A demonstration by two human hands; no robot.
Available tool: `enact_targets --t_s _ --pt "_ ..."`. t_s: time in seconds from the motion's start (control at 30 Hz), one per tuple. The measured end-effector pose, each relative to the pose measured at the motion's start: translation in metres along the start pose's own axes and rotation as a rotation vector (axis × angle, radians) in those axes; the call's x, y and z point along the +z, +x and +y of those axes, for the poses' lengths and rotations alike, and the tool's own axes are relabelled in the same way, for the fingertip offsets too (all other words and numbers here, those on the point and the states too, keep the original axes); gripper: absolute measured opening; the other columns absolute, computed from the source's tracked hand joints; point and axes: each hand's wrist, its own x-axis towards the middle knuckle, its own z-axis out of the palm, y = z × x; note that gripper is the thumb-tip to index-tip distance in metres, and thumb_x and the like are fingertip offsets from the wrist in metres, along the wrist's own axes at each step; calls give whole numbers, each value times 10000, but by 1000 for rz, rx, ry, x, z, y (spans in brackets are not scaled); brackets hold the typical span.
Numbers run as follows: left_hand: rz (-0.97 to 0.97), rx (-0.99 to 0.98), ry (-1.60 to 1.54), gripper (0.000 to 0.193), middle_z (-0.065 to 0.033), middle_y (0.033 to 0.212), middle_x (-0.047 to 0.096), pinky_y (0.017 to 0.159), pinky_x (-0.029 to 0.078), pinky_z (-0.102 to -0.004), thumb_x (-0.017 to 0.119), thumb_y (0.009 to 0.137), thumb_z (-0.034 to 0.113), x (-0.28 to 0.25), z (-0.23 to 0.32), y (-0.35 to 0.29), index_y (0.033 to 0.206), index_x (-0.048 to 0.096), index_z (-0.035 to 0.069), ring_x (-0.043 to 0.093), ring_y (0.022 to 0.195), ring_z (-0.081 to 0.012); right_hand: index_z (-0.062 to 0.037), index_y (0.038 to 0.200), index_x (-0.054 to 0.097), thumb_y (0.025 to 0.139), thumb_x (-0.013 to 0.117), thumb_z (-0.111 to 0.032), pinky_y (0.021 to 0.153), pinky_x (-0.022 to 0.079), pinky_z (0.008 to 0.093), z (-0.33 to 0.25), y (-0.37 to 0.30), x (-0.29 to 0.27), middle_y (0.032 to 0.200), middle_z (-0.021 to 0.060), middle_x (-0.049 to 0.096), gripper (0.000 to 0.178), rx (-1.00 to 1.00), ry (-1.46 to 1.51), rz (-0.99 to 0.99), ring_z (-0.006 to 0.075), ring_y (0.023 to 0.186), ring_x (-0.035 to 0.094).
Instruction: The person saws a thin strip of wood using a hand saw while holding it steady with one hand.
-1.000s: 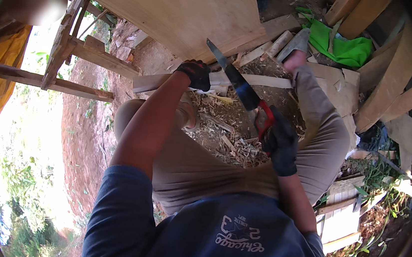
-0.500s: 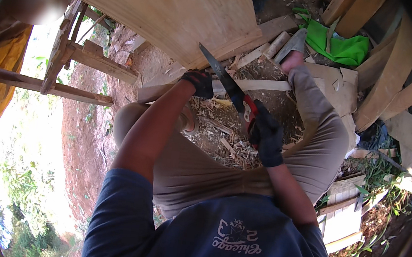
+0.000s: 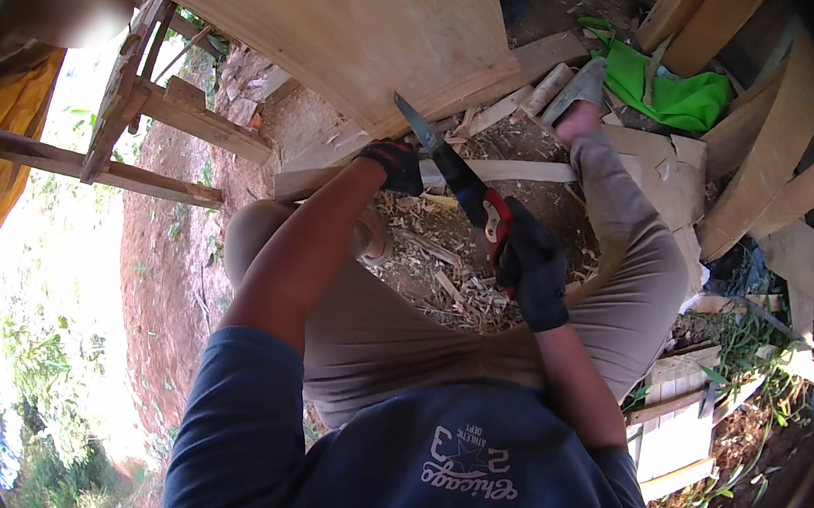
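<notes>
My right hand (image 3: 533,267), in a dark glove, is closed round the red handle of a hand saw (image 3: 456,177). The saw's dark blade slants up and leftward, its tip over the lower edge of a large wooden panel (image 3: 322,22). Gloved too, my left hand (image 3: 396,166) is closed over a long narrow wooden strip (image 3: 520,170) lying crosswise between my legs, left of the blade. Its fingertips are partly hidden. The blade passes over the strip close to that hand; whether its teeth touch the wood I cannot tell.
Shavings and offcuts (image 3: 444,278) litter the dirt between my legs. A bright green cloth (image 3: 667,88) lies beyond my right foot, with leaning planks (image 3: 785,145) beside it. At the left stands a rough timber frame (image 3: 198,123) above a reddish earth slope (image 3: 161,278).
My right hand and the saw have drawn back slightly, down and to the right. The left hand stays nearly in place on the strip.
</notes>
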Motion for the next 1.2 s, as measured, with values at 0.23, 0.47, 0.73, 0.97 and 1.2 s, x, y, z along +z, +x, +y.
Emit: enact_targets --t_s 0.23,0.47,0.73,0.97,1.2 --pt "99 -5 13 479 -149 1105 795 910 588 -450 814 778 474 18 -6 11 1108 817 127 758 1061 -330 -16 1504 592 1087 619 -253 471 327 238 -27 -26 -4 657 -86 491 480 90 46 23 30 504 422" --pt "174 -3 120 442 -133 1104 798 916 602 -439 824 801 486 31 -9 31 1083 808 145 766 1059 -330 -19 1431 671 1083 633 -222 508 356 226 -34 -14 -1 737 -85 586 405 102 198 69 11 577 472" --pt "224 -73 121 397 -132 1083 796 909 603 -432 798 818 447 40 -11 36 1076 798 144 768 1059 -318 -13 1405 684 1090 608 -239 472 335 241 -35 -41 -14 680 -59 551 396 104 203 72 36 516 447" --pt "262 -33 115 494 -167 1178 775 979 582 -458 734 777 436 49 -25 43 1150 791 118 739 1150 -347 -18 1390 680 1085 616 -260 465 310 239 -45 -60 -15 652 -76 513 395 102 193 37 35 493 430" --pt "201 -126 75 506 -199 1222 763 998 579 -470 681 775 396 28 -12 24 1162 796 91 736 1165 -361 -45 1336 684 1076 616 -253 427 270 261 -43 -40 -12 604 -89 422 340 201 295 136 41 459 377"
